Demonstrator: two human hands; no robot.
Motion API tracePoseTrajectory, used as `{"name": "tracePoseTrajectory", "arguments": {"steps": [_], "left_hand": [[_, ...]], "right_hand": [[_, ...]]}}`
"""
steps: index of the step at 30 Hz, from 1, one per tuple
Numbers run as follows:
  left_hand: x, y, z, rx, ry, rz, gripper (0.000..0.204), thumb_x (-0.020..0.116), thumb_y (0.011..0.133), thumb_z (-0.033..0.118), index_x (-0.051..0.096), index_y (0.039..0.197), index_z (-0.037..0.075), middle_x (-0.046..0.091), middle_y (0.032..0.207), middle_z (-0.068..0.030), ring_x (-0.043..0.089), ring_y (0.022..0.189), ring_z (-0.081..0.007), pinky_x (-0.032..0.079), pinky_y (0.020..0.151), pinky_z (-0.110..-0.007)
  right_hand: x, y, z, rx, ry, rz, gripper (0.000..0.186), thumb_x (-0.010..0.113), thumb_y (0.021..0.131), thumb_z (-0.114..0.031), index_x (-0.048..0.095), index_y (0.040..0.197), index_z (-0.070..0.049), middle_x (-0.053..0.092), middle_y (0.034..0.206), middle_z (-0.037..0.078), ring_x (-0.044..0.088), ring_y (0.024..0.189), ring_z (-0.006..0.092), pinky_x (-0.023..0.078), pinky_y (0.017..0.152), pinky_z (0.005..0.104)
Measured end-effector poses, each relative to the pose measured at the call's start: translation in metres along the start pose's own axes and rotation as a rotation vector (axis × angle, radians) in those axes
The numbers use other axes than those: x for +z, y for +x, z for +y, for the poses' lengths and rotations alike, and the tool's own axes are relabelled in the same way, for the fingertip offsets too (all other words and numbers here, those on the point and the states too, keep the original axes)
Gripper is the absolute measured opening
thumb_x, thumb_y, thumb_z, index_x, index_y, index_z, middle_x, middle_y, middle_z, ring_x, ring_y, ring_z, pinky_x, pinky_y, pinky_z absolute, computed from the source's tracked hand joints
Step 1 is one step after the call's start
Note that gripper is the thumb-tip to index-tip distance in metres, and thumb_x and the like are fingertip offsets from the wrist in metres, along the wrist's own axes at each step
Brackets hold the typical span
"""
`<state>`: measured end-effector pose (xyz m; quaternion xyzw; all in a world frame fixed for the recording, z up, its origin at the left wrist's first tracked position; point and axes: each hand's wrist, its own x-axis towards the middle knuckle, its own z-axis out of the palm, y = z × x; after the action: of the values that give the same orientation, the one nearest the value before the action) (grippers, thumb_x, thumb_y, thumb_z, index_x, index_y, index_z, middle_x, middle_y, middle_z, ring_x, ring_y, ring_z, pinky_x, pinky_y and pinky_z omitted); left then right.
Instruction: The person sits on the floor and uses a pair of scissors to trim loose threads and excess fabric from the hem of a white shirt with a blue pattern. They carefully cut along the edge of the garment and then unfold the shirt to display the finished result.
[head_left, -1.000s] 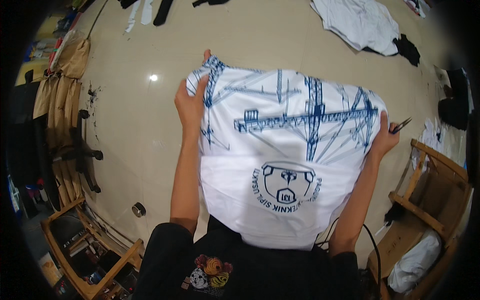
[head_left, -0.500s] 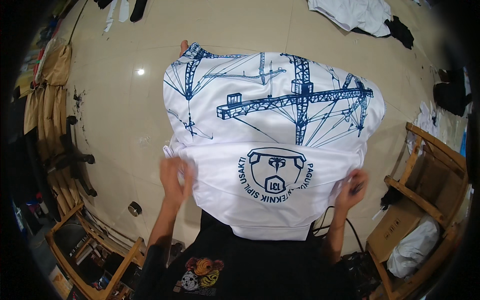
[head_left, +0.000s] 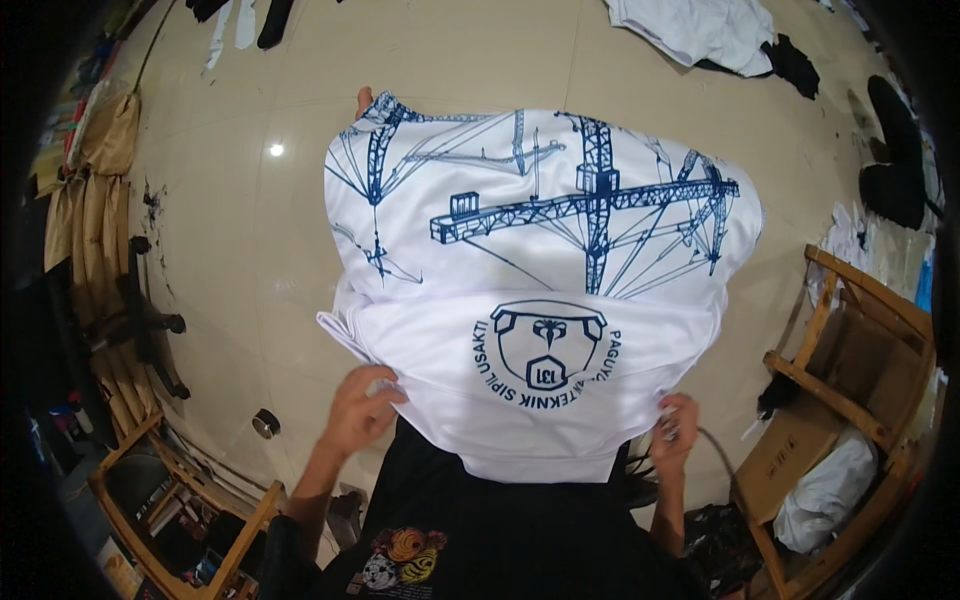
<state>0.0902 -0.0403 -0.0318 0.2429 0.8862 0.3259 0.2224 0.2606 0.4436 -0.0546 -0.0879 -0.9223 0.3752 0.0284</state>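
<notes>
A white garment with dark blue crane drawings and a round emblem lies spread over my lap and legs. My left hand is closed on its left edge, thumb and fingers pinching the cloth. At the right edge, my right hand is closed with its fingertips against the cloth. Something small, dark and metallic shows between its curled fingers; its kind cannot be made out. Folds of cloth stick out on the left, just above my left hand. A bare foot shows past the garment's far left corner.
Around me is a tiled floor. White and black cloth lies at the far right. Wooden frames stand at left and right, the right one beside a cardboard box and a white plastic bag. A small round object sits left.
Both hands have moved down toward me along the garment's side edges, the right one also inward. My left hand now pinches the cloth edge, and the left-side folds stand out more.
</notes>
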Motion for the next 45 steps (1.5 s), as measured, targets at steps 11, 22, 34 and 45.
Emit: {"name": "tracePoseTrajectory", "arguments": {"steps": [11,22,34,45], "left_hand": [[-0.148,0.147,0.024,-0.084,0.095,0.620,0.023,0.071,0.086,0.006,0.067,0.107,0.000,0.071,0.101,-0.0121,0.066,0.100,-0.0254,0.047,0.095,-0.037],[-0.025,0.077,0.048,0.239,-0.031,-0.014,0.027,0.083,0.076,0.017,0.069,0.097,0.007,0.065,0.100,-0.0080,0.061,0.094,-0.0272,0.046,0.083,-0.038],[0.005,0.259,0.092,0.236,-0.169,0.571,0.024,0.079,0.081,0.012,0.070,0.101,0.002,0.070,0.100,-0.0114,0.066,0.094,-0.0318,0.050,0.083,-0.038],[0.061,0.346,0.071,0.502,0.162,0.316,0.018,0.071,0.079,0.013,0.068,0.097,0.010,0.063,0.101,-0.0046,0.059,0.099,-0.0271,0.044,0.089,-0.043]], "right_hand": [[-0.060,0.196,-0.035,0.040,0.084,0.884,0.019,0.068,0.095,-0.002,0.058,0.110,0.003,0.061,0.113,0.009,0.058,0.098,0.0119,0.050,0.090,0.0271],[-0.030,0.100,0.001,0.409,0.222,0.396,0.008,0.071,0.087,-0.002,0.063,0.086,0.000,0.059,0.080,-0.001,0.046,0.072,0.0074,0.037,0.063,0.0236],[0.009,0.157,-0.047,0.288,0.331,0.311,0.017,0.069,0.083,0.005,0.053,0.079,0.003,0.059,0.088,0.007,0.054,0.082,0.0143,0.043,0.074,0.0258],[-0.021,0.115,0.011,0.486,0.255,0.975,0.014,0.065,0.096,-0.013,0.064,0.090,0.000,0.058,0.082,0.000,0.049,0.072,0.0082,0.042,0.068,0.0245]]}}
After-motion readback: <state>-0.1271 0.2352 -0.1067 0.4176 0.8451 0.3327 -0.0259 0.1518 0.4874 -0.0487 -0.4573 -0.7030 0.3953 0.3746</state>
